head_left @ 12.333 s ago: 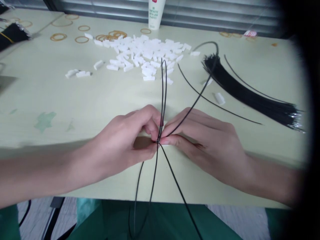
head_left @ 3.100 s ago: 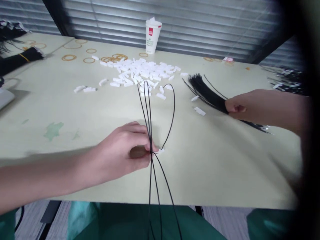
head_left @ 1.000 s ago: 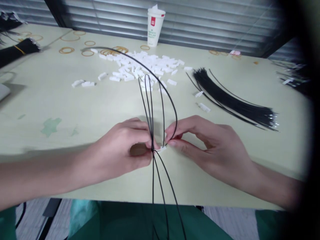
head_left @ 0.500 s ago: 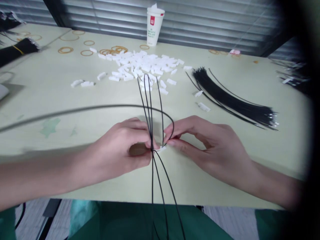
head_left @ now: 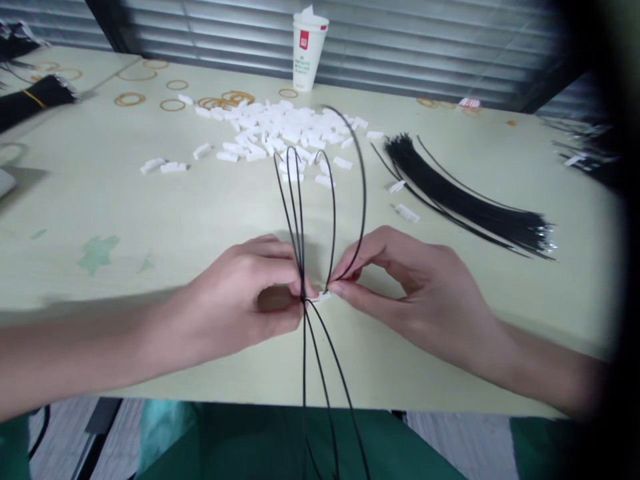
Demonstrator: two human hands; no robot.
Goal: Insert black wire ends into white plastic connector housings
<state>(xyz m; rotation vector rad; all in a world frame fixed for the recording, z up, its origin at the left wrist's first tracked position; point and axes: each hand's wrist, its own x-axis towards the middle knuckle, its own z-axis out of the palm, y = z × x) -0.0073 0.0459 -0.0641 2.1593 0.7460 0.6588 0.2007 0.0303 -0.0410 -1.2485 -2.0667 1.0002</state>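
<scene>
My left hand [head_left: 240,303] pinches a small white connector [head_left: 320,296] on the pale green table [head_left: 150,213], with several black wires [head_left: 300,200] looping up from it and hanging down past the table edge. My right hand [head_left: 415,293] pinches the end of another black wire [head_left: 361,187] right beside the connector; that wire arcs up and over toward the pile. Both hands' fingertips meet at the connector.
A pile of white connectors [head_left: 285,130] lies at the table's middle back, a few stray ones [head_left: 160,165] to its left. A bundle of black wires [head_left: 465,203] lies at right. A paper cup [head_left: 306,48] stands at the back; rubber bands [head_left: 129,100] lie far left.
The long wire in my right hand has swung from sweeping far left to arcing upright over the pile. Both hands stay at the connector.
</scene>
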